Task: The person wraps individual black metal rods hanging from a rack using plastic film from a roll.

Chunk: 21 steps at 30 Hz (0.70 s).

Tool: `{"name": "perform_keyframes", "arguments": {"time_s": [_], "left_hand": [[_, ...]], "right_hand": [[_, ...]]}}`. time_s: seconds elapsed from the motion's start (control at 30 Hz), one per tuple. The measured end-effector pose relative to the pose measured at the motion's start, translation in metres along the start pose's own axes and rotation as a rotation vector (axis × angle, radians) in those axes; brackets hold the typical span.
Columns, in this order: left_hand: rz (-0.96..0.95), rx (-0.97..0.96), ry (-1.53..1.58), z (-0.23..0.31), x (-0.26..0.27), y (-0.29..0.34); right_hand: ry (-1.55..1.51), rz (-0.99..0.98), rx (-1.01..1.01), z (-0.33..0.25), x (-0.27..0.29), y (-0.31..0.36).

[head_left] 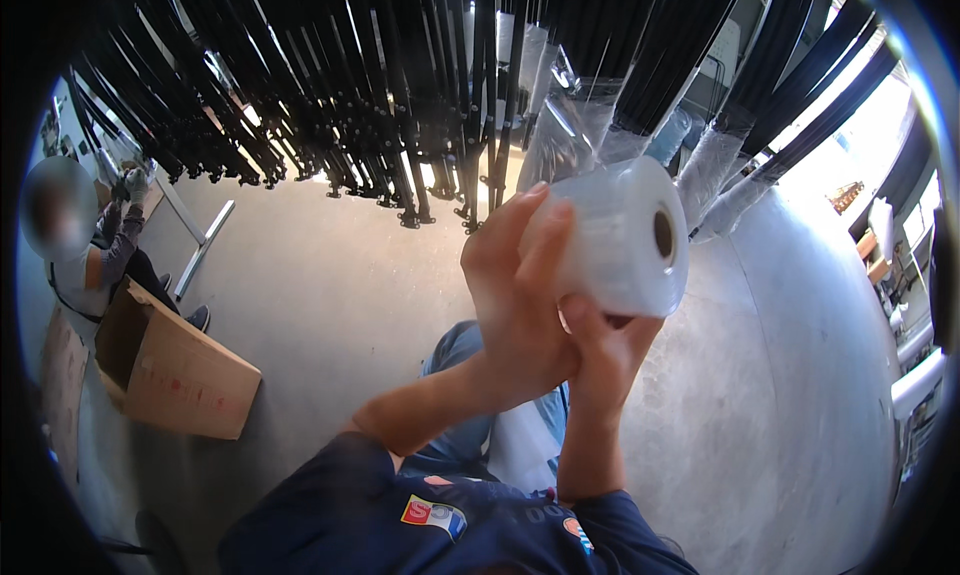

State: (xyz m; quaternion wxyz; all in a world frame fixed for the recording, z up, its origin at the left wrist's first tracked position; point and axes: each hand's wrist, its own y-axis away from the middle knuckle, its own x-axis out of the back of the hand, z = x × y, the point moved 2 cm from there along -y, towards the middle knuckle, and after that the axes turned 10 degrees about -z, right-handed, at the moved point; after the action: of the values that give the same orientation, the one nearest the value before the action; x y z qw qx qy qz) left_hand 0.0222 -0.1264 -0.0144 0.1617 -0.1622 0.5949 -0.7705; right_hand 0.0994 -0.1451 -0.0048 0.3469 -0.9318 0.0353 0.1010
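Note:
A thick roll of clear plastic stretch film (612, 237) is held up in front of me, its round end with the brown cardboard core facing right. My left hand (522, 285) is closed around the roll's left end, fingers curled over it. From below, my right hand (608, 353) grips the underside; its fingers are partly hidden by the roll. My wrists come close together under it. Just beyond the roll, shiny clear film (562, 140) covers the lower part of some hanging black bars.
Many long black bars (400, 105) hang in a dense row across the top. More bars at right have film-wrapped ends (712, 165). At left, an open cardboard box (190, 365) stands on the concrete floor (330, 285), near a gloved person (95, 245) beside a metal frame (205, 240).

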Motion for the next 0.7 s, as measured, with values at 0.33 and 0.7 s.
{"name": "perform_keyframes", "arguments": {"time_s": [0.33,0.7], "left_hand": [[-0.554,0.523,0.657,-0.112,-0.034,-0.049],[-0.752,0.365,1.053,-0.129,-0.066,-0.030]], "right_hand": [[-0.334,0.113,0.045,0.033,0.062,0.005],[-0.276,0.236,-0.085,0.067,0.133,-0.012]]}}
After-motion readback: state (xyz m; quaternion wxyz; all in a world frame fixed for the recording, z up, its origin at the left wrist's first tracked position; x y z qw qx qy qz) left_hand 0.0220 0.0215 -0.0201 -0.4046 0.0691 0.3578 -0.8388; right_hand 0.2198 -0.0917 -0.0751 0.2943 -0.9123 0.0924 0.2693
